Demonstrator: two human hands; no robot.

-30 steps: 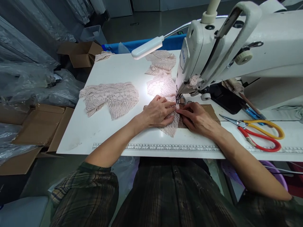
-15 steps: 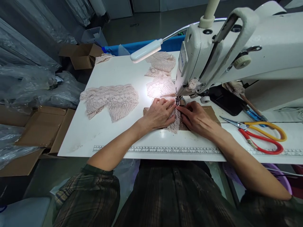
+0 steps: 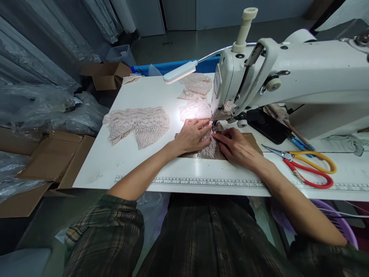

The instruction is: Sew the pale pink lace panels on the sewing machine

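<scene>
Pale pink lace fabric (image 3: 210,148) lies under the needle area of a white sewing machine (image 3: 227,80). My left hand (image 3: 192,135) rests on this lace just left of the presser foot (image 3: 215,127), palm down with its fingers spread slightly. To the right of the foot, my right hand (image 3: 235,146) pinches the lace edge between thumb and index finger. More lace (image 3: 196,109) runs behind the foot in the lamp light. A separate lace piece (image 3: 150,125) lies flat to the left.
Red and yellow scissors (image 3: 311,165) and a black phone (image 3: 268,125) lie right of my right hand. A lamp (image 3: 180,72) hangs over the table (image 3: 106,165). Cardboard boxes (image 3: 52,154) and plastic bags stand at the left. A ruler strip (image 3: 201,182) lines the front edge.
The head view has shifted, so the machine appears lower and further left. The lace under my hands shows less length in front of the foot. Both hands stay beside the foot.
</scene>
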